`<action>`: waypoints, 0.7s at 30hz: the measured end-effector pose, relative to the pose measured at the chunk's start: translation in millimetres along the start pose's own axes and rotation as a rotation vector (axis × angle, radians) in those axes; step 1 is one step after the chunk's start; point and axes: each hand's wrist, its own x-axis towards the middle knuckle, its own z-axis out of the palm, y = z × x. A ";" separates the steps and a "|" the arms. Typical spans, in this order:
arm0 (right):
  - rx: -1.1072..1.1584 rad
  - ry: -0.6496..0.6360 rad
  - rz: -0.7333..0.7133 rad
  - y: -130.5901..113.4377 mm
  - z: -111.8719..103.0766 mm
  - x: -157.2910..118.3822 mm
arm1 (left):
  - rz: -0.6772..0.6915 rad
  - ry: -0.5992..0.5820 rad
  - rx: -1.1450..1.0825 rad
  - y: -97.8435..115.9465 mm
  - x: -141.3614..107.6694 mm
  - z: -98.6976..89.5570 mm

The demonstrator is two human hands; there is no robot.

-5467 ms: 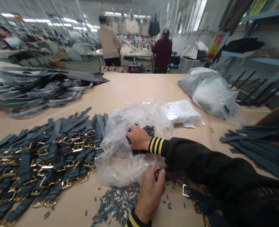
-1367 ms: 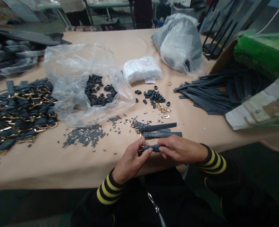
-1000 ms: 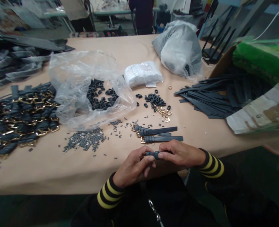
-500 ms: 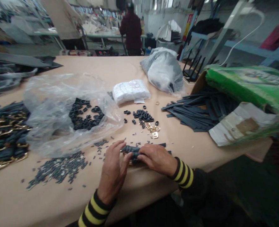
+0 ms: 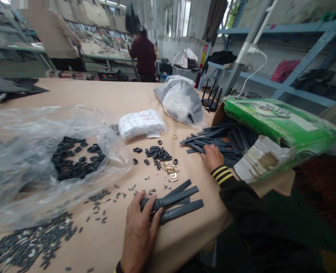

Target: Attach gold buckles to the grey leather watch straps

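My left hand (image 5: 141,227) rests on the table with its fingers and thumb closed round one end of several dark flat straps (image 5: 182,208), which fan out to the right. A gold-coloured bit of metal shows by the thumb; the rest is hidden under the fingers. Farther right, my right hand (image 5: 213,157) is at the front edge of a pile of loose dark strips (image 5: 221,136), fingers curled on the end of a strip. Between the hands and the white packet lie small black loops (image 5: 158,153) and gold buckles (image 5: 170,167).
A green box (image 5: 281,117) with a torn flap lies at the right behind the strips. A clear plastic bag (image 5: 111,144) with black loops, a white packet (image 5: 142,124) and a filled bag (image 5: 182,100) are on the table. Small dark pieces (image 5: 31,242) lie front left. Two people stand beyond.
My right hand has left the straps beside my left hand and moved right to the pile of strips. My left hand has stayed on the straps. The view has turned right.
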 end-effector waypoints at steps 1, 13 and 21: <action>-0.008 0.001 0.003 3.1 3.1 3.3 | -0.006 0.003 0.000 0.5 0.2 0.8; 0.649 -0.602 -0.469 -53.5 -54.4 -89.0 | -0.578 -0.045 -0.737 20.3 3.4 -57.2; 1.085 -1.256 -0.445 -70.8 -37.6 -131.2 | -0.913 -0.035 -1.262 14.6 -8.6 -69.1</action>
